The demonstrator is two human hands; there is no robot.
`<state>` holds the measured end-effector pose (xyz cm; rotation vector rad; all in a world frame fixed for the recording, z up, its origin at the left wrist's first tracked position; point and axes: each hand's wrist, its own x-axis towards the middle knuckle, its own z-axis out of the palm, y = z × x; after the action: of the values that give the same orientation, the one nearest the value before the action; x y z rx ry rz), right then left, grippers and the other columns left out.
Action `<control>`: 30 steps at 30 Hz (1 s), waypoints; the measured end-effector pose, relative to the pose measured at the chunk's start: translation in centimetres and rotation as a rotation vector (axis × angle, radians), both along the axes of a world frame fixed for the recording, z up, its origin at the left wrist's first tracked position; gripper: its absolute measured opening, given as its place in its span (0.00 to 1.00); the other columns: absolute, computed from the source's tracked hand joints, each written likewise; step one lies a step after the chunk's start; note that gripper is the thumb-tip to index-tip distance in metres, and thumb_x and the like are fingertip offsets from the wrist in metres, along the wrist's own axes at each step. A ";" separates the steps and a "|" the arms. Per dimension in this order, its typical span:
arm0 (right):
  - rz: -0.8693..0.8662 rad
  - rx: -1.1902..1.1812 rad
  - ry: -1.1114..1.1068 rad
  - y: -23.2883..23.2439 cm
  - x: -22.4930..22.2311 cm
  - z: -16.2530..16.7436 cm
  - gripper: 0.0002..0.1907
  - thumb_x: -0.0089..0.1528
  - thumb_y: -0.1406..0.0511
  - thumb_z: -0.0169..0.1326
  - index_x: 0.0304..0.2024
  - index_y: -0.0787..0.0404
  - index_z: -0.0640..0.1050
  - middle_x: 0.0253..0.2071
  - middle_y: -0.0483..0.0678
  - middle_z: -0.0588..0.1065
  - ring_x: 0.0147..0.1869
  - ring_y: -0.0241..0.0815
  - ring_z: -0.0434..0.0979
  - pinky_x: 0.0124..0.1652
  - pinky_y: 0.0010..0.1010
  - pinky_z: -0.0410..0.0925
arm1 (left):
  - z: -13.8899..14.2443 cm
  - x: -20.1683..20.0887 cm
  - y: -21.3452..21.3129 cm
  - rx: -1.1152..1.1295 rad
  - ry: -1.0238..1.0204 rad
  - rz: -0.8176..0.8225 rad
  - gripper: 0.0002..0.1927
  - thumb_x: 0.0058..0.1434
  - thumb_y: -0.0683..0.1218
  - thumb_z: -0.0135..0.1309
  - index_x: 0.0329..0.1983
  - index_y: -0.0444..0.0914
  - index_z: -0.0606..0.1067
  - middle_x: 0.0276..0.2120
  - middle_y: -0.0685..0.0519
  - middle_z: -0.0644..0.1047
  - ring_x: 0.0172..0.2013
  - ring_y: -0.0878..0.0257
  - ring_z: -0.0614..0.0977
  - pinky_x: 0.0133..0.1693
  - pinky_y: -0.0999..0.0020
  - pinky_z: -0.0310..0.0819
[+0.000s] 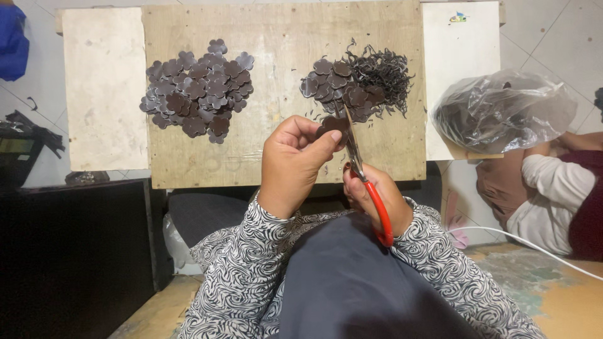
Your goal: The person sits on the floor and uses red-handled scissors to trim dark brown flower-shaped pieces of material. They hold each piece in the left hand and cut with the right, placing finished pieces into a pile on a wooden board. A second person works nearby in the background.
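Observation:
My left hand pinches a dark brown flower-shaped leather piece between thumb and fingers. My right hand grips red-handled scissors, whose blades reach up against the piece. Both hands hover over the near edge of a wooden board. On the board, a large pile of finished flower pieces lies at the left. A smaller pile of pieces lies straight ahead, with a tangle of thin curly trimmings beside it.
A clear plastic bag of dark pieces rests at the right beside another person's sleeve. A pale board lies left of the wooden one. A dark cabinet stands at lower left. A white cable crosses the floor.

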<state>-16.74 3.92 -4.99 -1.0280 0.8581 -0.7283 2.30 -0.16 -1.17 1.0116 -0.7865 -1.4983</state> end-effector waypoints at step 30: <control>0.114 -0.134 -0.017 -0.5 -0.3 0.1 0.24 0.70 0.46 0.49 0.39 0.60 0.68 0.30 0.39 0.64 0.32 0.30 0.62 0.32 0.23 0.61 | 0.5 0.7 -0.2 -0.009 0.027 -0.044 0.06 0.63 0.35 0.61 0.40 0.31 0.75 0.38 0.49 0.82 0.38 0.66 0.84 0.42 0.73 0.82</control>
<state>-17.01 3.40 -4.92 -1.1789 0.7377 -0.7034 3.04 -0.39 -0.66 0.9712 -0.8001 -1.5421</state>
